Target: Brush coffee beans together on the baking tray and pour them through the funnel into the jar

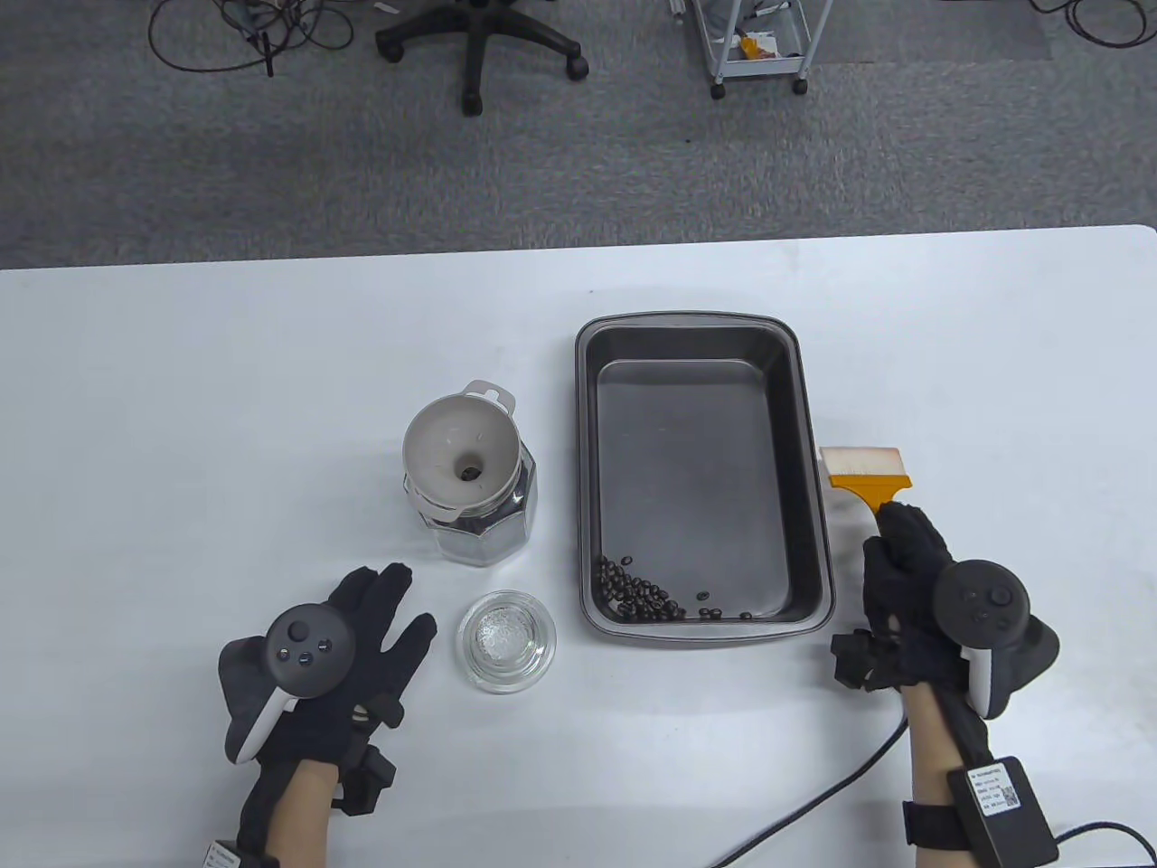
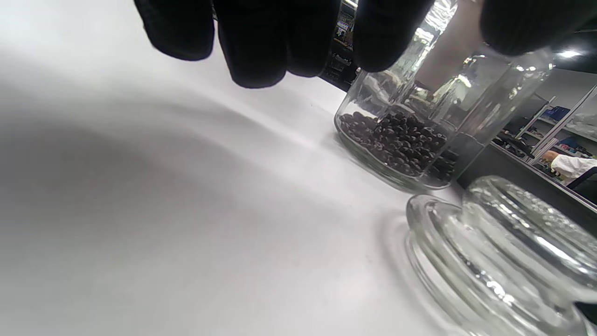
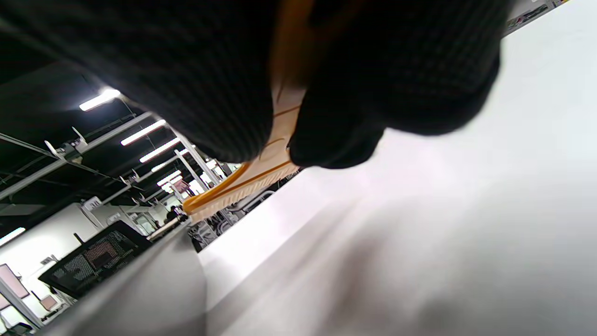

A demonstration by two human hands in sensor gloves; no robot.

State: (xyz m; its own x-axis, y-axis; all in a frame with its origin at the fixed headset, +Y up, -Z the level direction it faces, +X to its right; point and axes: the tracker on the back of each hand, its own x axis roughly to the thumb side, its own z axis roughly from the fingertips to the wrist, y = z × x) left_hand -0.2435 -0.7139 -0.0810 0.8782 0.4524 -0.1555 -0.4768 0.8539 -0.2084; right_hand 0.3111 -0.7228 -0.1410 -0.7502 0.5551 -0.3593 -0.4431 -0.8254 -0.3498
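A dark baking tray [image 1: 811, 470] lies at the table's middle, with coffee beans [image 1: 637, 592] gathered in its near left corner. Left of it stands a glass jar [image 1: 493, 533] with a white funnel [image 1: 456, 452] in its mouth; beans [image 2: 396, 142] cover the jar's bottom in the left wrist view. My right hand [image 1: 904, 561] grips the orange handle of a brush [image 1: 866, 475], just right of the tray, bristles pointing away. In the right wrist view the handle [image 3: 275, 154] passes between my fingers. My left hand [image 1: 362, 633] rests flat on the table, fingers spread, near the jar.
The jar's glass lid [image 1: 506, 640] lies on the table between my left hand and the tray, close up in the left wrist view [image 2: 503, 252]. A cable [image 1: 813, 805] runs from my right wrist across the near edge. An office chair [image 1: 475, 45] and cart stand beyond the table.
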